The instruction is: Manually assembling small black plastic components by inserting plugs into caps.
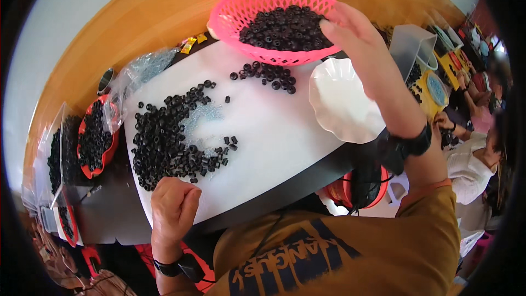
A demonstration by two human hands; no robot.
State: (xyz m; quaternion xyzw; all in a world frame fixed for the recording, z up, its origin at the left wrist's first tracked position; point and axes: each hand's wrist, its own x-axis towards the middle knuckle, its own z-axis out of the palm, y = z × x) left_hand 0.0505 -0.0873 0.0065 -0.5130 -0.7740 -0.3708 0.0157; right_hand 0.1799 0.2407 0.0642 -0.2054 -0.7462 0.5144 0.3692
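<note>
Black beads (279,30) part-fill the far pink basket (229,13), right hand (353,28) pinching its rim; many remain loose beside fisted left hand (173,207).

At 11 o'clock, small yellow packets (188,45) just beside a crumpled clear plastic bag (145,71) toward 10, with a dark round object (106,81) near the bag's left end. From 10 round to 1, a wood-toned panel (164,3); beyond at 10, pale wall (57,55). At 2, a translucent plastic bin (405,46); between 2 and 3, a round blue dish (436,89) over a yellow tray (423,102). Just past 3, partly blurred, a co-worker in a white top (466,170). At 4, low down, a red container (342,189).
</note>
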